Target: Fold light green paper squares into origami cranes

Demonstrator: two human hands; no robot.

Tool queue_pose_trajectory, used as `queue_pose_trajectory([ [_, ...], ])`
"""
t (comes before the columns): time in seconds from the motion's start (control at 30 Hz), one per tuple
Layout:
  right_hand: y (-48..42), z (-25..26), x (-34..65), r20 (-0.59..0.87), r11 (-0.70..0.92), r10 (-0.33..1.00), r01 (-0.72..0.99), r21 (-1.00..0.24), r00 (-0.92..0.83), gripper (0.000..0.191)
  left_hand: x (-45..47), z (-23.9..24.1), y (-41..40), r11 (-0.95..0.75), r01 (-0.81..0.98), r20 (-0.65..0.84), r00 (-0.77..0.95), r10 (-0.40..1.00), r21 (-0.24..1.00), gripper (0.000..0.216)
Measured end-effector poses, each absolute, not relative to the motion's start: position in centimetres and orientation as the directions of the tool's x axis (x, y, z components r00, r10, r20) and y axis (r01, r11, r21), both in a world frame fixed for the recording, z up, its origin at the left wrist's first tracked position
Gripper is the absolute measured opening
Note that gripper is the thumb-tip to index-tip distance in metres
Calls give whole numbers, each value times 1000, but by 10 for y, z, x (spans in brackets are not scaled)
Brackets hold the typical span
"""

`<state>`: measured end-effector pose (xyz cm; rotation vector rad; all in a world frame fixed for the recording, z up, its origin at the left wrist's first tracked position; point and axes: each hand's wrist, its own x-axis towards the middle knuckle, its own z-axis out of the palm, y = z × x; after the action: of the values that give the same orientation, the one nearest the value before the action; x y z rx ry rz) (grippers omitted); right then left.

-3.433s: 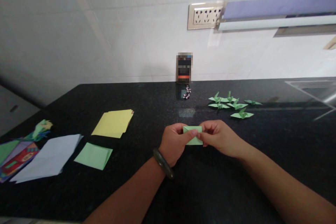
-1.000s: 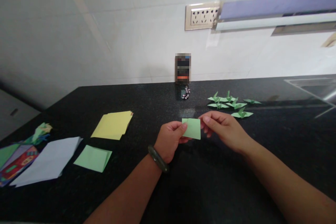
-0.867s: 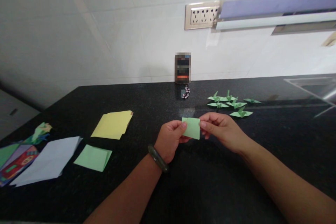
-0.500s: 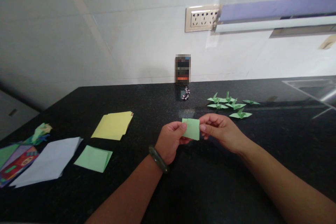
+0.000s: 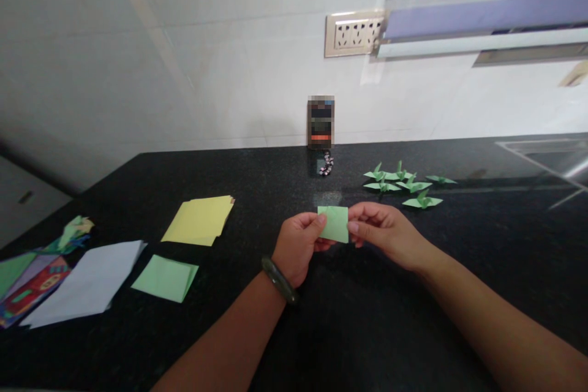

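Note:
A small light-green folded paper square (image 5: pixel 335 225) is held above the black counter. My left hand (image 5: pixel 301 239), with a dark bangle (image 5: pixel 280 280) on its wrist, pinches the square's left side, thumb on top and fingers beneath. At the right edge, the thumb and fingertips of my right hand (image 5: pixel 383 229) close on the paper's side. Beyond that hand stand several green paper cranes (image 5: pixel 412 186), grouped on the counter. To the left lies a larger folded green paper (image 5: pixel 165 278).
Yellow paper (image 5: pixel 198 220) and white sheets (image 5: pixel 87 285) are stacked at left, beside a colourful packet (image 5: pixel 34 291) and crumpled paper bits (image 5: pixel 73 234). A blurred-out phone-like object (image 5: pixel 321 122) with a beaded strap (image 5: pixel 326 165) leans on the wall, below a socket panel (image 5: pixel 353 33).
Both hands keep their hold on the green square, which has shifted very slightly. The whole view has moved a little; nothing was let go.

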<state>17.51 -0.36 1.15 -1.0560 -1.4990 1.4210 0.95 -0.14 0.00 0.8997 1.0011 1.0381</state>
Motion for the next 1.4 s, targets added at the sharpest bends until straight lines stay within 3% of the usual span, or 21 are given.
queue_pose_trajectory([
  [0.67, -2, 8, 175, 18, 34, 927, 38, -999, -374, 21, 9, 1, -2, 298, -305, -239, 217, 947, 905, 24],
  [0.8, -3, 3, 172, 149, 175, 944, 64, -983, -294, 20, 10, 2, -2, 294, -286, -249, 183, 951, 912, 22],
  [0.9, -4, 2, 173, 384, 427, 902, 263, -865, -199, 33, 11, 3, -2, 303, -254, -267, 167, 949, 918, 20],
  [0.97, -5, 4, 175, 518, 580, 814, 419, -698, -265, 31, 10, 3, -2, 315, -237, -279, 173, 945, 919, 19],
  [1.07, -3, 7, 178, 602, 697, 708, 505, -510, -369, 25, 9, 4, -2, 325, -233, -279, 210, 937, 917, 17],
  [1.4, 4, 4, 186, 569, 720, 689, 516, -464, -449, 19, 5, 6, -1, 331, -280, -213, 379, 901, 901, 27],
])
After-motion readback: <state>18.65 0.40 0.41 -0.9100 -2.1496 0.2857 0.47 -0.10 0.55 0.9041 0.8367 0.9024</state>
